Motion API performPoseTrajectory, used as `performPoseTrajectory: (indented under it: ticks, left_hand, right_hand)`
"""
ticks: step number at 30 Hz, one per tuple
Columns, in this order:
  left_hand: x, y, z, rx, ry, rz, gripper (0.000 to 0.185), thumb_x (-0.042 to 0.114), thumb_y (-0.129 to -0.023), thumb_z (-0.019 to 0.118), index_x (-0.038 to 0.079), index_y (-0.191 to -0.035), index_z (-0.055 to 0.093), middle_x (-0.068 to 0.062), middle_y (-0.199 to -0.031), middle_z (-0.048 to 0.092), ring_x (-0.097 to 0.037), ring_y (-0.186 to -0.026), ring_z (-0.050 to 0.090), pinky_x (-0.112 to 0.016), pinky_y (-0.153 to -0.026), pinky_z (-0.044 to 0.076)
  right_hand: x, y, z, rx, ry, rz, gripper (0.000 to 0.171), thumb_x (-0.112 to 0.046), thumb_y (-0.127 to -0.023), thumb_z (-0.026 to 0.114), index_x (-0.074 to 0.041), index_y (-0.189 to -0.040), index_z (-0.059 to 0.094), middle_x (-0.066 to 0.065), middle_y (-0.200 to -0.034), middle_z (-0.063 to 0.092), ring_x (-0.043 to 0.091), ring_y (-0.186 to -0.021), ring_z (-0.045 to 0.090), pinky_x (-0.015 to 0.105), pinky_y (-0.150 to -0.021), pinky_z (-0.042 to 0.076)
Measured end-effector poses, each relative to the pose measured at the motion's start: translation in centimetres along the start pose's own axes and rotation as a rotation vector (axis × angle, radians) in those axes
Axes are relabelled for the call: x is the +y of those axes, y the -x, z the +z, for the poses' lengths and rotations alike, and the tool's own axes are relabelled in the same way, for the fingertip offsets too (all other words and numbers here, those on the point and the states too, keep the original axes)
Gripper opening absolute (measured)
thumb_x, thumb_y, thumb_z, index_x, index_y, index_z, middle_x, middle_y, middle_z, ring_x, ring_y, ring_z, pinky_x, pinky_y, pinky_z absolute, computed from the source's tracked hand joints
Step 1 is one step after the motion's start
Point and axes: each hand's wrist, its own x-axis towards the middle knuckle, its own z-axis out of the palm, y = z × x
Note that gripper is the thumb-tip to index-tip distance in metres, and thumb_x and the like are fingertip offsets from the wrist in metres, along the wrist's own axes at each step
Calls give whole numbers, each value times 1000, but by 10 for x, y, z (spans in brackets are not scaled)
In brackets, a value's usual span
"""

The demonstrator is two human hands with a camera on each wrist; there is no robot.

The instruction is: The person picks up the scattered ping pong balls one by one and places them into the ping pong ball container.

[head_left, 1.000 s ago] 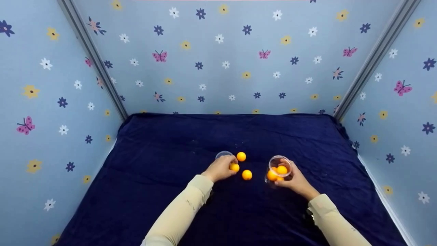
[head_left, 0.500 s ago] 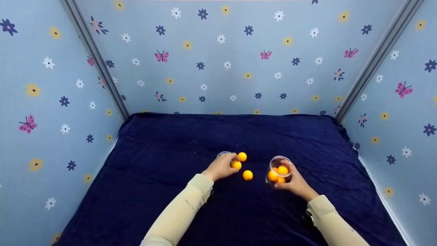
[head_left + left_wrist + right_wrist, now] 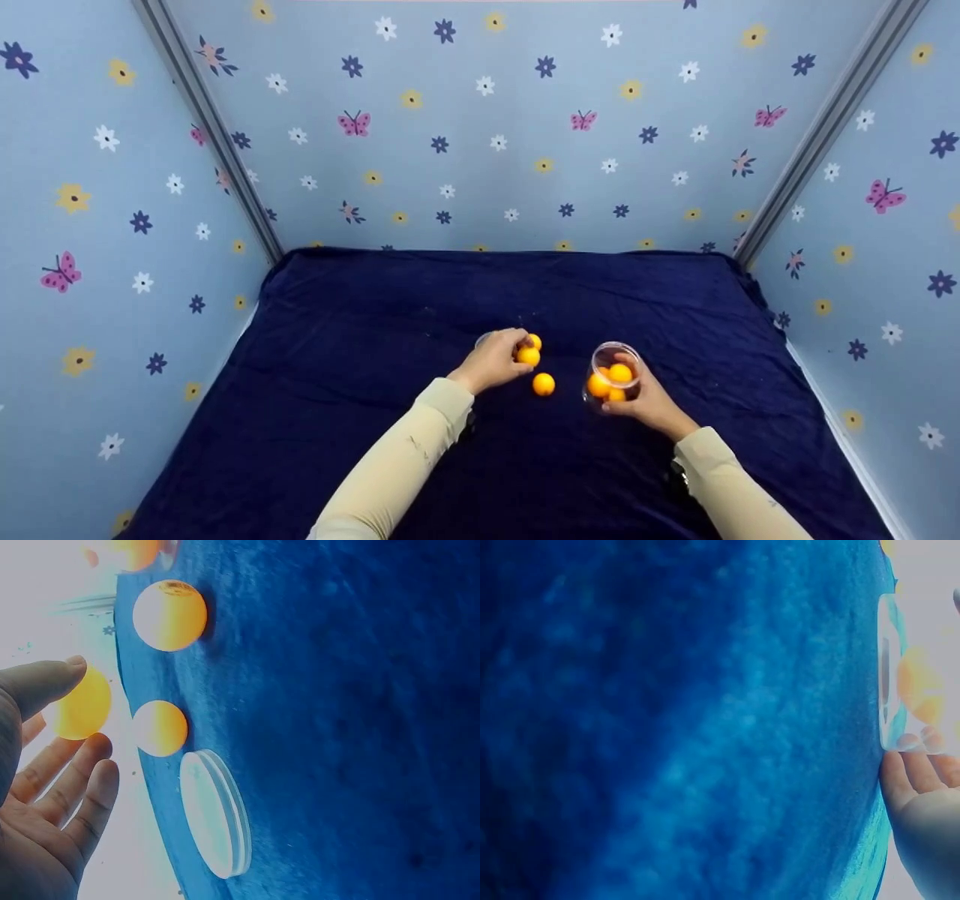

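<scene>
My left hand (image 3: pixel 491 361) pinches an orange ping-pong ball (image 3: pixel 529 357) between thumb and fingertips; in the left wrist view this ball (image 3: pixel 84 706) hangs above the cloth. Just behind it lies a second ball (image 3: pixel 535 341), partly covered. A third ball (image 3: pixel 544 385) rests nearer, between the hands. Round and clear, a lid (image 3: pixel 216 816) lies flat beside the left hand, mostly hidden by it in the head view. My right hand (image 3: pixel 651 399) grips a clear plastic jar (image 3: pixel 616 345) from its right side. The jar is uncapped, its mouth up, with several orange balls inside.
A dark blue cloth (image 3: pixel 375 315) with slight wrinkles covers the table. Blue walls (image 3: pixel 480 142) with flowers and butterflies enclose it at the back and on both sides, with grey metal posts (image 3: pixel 217 142) at the corners.
My left hand, with the pinched ball, has moved slightly right and away from me, now partly covering the ball behind. The right hand and jar have stayed almost in place.
</scene>
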Motion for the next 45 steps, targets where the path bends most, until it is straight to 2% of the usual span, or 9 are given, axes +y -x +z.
performPoseTrajectory:
  ticks: [5,9,20,25,32,39,45]
  left_hand:
    - [7,-3,-1,2,37,31,33,15,-91,88,8,-120,74,-9,-118,77,-31,-105,76,-39,-93,61]
    - [12,-5,-1,-21,85,31,32,13,-93,86,6,-121,73,-11,-120,75,-27,-106,74,-36,-93,61]
    - [24,-12,2,-20,179,41,31,10,-94,84,5,-122,73,-11,-121,75,-25,-106,74,-34,-94,62]
    - [30,-16,4,-18,186,45,30,12,-94,85,6,-121,73,-10,-117,74,-24,-103,72,-32,-92,61]
    - [40,-23,6,-11,214,72,31,11,-94,85,4,-121,72,-12,-115,74,-25,-101,73,-39,-94,63]
    - [51,-29,7,-21,227,73,30,13,-95,85,6,-122,73,-9,-113,74,-30,-104,74,-25,-90,59]
    - [62,-35,8,-22,209,82,29,15,-96,85,8,-121,72,-6,-114,74,-17,-100,72,-21,-89,58]
  right_hand:
    - [2,1,0,-18,0,-6,98,13,-72,92,11,-154,38,37,-147,49,3,-109,63,18,-87,57]
    - [3,0,0,-39,-26,-9,98,14,-72,91,12,-154,36,38,-146,47,4,-107,65,19,-86,59]
    - [3,0,0,-43,-22,-2,97,13,-72,91,12,-152,37,37,-145,47,5,-108,64,18,-87,58]
    - [0,1,1,-30,-9,-2,95,13,-72,92,10,-151,40,35,-145,49,5,-109,64,19,-88,58]
    - [0,0,-1,-9,39,-9,94,10,-70,94,8,-150,44,32,-144,52,5,-112,61,16,-90,55]
    - [0,0,0,-46,-27,-20,95,14,-72,91,12,-151,38,37,-143,50,5,-107,66,19,-87,59]
    - [0,0,1,-41,-35,-24,95,15,-72,91,12,-150,37,34,-142,49,5,-106,67,19,-86,60]
